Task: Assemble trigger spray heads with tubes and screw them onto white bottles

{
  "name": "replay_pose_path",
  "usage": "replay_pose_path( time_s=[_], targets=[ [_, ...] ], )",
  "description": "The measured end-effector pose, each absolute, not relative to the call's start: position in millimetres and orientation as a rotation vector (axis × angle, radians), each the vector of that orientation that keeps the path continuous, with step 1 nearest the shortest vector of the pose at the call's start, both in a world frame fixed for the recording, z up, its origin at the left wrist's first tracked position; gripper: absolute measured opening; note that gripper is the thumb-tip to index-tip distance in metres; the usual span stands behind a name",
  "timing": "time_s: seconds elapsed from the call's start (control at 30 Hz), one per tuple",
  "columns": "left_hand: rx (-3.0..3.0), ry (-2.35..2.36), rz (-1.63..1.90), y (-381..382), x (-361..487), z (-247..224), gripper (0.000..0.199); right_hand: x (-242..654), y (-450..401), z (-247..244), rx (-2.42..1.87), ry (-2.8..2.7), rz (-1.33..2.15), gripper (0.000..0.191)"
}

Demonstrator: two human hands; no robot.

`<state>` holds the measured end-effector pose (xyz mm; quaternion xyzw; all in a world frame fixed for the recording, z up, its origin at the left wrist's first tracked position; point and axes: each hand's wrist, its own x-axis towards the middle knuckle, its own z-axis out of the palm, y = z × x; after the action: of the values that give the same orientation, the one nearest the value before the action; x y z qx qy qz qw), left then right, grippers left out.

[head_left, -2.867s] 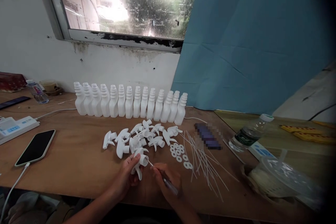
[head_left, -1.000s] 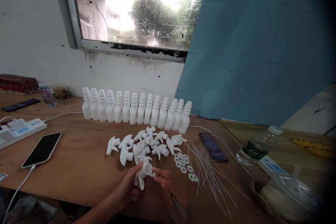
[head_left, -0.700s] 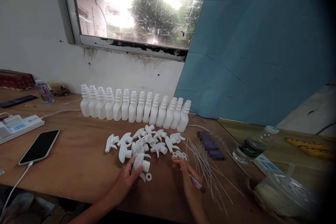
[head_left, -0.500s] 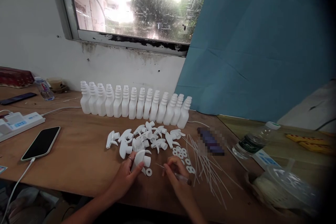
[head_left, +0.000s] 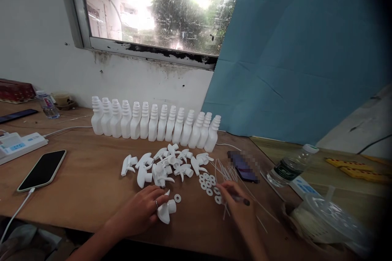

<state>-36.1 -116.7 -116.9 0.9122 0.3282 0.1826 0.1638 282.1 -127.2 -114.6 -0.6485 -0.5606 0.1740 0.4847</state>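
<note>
Bottle row: fourteen white bottles (head_left: 153,128) standing upright side by side on the brown table (head_left: 92,195), necks uncapped; every place below is given from this row.
Left hand: the left hand (head_left: 146,209) is in front of the row, near the table's front edge, palm down, fingers close together and bent over one white spray head; the thumb is hidden.
Held spray head: the held spray head (head_left: 164,213) is also in front of the row, under those fingers, its round collar facing right.
Loose washer: one flat white ring (head_left: 179,199) lies before the row, just beside that collar.
Right hand: the right hand (head_left: 237,202) is in front of the row's right end and beyond it, closed around a pen-like tool (head_left: 243,201) with a dark end, fingertips among the washers – whether they pinch one, I cannot tell.
Washers: a cluster of white washers (head_left: 208,182) lies before the row's right end.
Thin tubes: a bundle of thin white tubes (head_left: 228,173) is right of the row and nearer, partly behind the right hand.
Spray heads: a heap of white spray heads (head_left: 172,160) lies directly before the row – tumbled, several touching.
Phone: a pale-cased phone (head_left: 42,170) lies left of the row, nearer.
Water bottle: a dark-labelled water bottle (head_left: 284,170) is well right of the row.
</note>
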Motion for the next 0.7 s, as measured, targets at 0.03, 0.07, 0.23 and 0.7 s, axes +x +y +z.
replay_pose_path(
  time_s=[0.03, 0.07, 0.23, 0.7],
  targets=[
    [2.607, 0.926, 0.517, -116.1, -36.8, -116.6, 0.050, 296.7, -128.2, -112.9, -1.597, -1.351, 0.346, 0.028],
    [2.608, 0.915, 0.512, -115.5, -38.0, -115.8, 0.049, 312.0, -129.4, -112.3, -1.587, -1.380, 0.253, 0.028],
    [2.552, 0.891, 0.492, -112.8, -47.2, -110.9, 0.039, 383.5, -137.5, -123.3, -1.748, -1.496, 0.034, 0.036],
    [2.483, 0.952, 0.450, -120.0, -49.5, -102.3, 0.064, 440.6, -101.0, -139.7, -1.994, -1.702, -0.071, 0.028]
  ],
)
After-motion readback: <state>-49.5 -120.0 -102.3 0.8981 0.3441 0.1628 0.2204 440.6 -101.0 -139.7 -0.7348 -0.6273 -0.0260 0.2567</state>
